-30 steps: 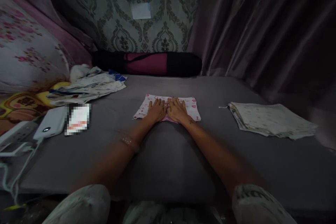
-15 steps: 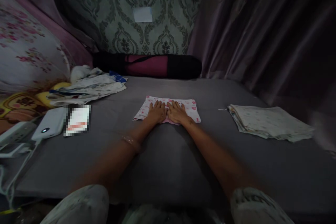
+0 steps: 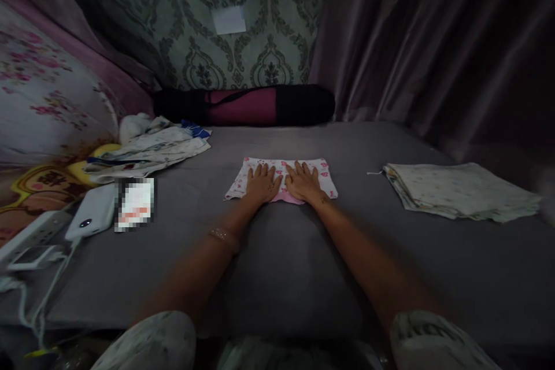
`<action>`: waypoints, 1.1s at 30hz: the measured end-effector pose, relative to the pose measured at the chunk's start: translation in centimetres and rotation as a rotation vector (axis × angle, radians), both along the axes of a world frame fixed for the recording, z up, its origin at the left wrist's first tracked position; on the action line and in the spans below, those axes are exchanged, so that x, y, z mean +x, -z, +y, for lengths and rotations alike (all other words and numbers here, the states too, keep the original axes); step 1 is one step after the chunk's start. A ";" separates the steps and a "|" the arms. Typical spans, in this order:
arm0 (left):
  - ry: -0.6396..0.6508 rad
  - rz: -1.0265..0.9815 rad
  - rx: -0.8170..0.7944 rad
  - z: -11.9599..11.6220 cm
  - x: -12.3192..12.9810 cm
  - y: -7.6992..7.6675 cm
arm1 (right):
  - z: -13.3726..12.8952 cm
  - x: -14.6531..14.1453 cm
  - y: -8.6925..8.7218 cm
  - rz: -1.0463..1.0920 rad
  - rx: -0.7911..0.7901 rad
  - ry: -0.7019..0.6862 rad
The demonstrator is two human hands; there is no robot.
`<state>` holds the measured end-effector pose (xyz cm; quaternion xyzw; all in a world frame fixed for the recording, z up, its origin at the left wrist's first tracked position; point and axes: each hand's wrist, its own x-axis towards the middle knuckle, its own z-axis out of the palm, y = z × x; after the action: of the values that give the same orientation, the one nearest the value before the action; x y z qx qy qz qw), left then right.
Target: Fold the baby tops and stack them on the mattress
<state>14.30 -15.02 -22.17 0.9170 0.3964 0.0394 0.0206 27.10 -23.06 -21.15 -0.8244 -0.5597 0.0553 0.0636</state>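
A folded white cloth with pink and red prints (image 3: pixel 277 165) lies flat on the grey sheet (image 3: pixel 277 266), its pink underside showing at the near edge. My left hand (image 3: pixel 262 183) rests palm down on its left half, fingers spread. On the right half my right hand (image 3: pixel 302 182) lies flat too, fingers apart, with a small gap between the two thumbs. Neither hand grips the fabric. Both palms hide the middle of the cloth.
A folded pale cloth (image 3: pixel 459 191) lies at the right. Rumpled clothes (image 3: pixel 160 147), a white power bank (image 3: pixel 92 211), a power strip (image 3: pixel 37 237) with cables and a blurred-out item (image 3: pixel 135 205) are at the left. A black and maroon long bag (image 3: pixel 243 106) lies along the wall.
My hands have moved slightly apart on the cloth, the right one shifting right. The cloth stays flat, and the camera view has turned a little.
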 end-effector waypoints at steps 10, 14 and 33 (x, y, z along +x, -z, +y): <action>0.056 -0.022 0.001 1.2 -0.6 -1.4 | -0.9 1.9 -1.5 -0.003 0.044 -0.008; -0.011 -0.030 0.018 2.5 -1.6 -0.8 | -1.0 3.1 -0.6 -0.042 -0.009 -0.008; -0.006 -0.040 -0.028 4.3 -2.6 -1.5 | -1.6 3.7 -1.1 0.004 0.066 -0.029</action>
<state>11.67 -10.71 -20.72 0.9145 0.3990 0.0521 0.0410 30.81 -24.65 -20.05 -0.8136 -0.5729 0.0395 0.0910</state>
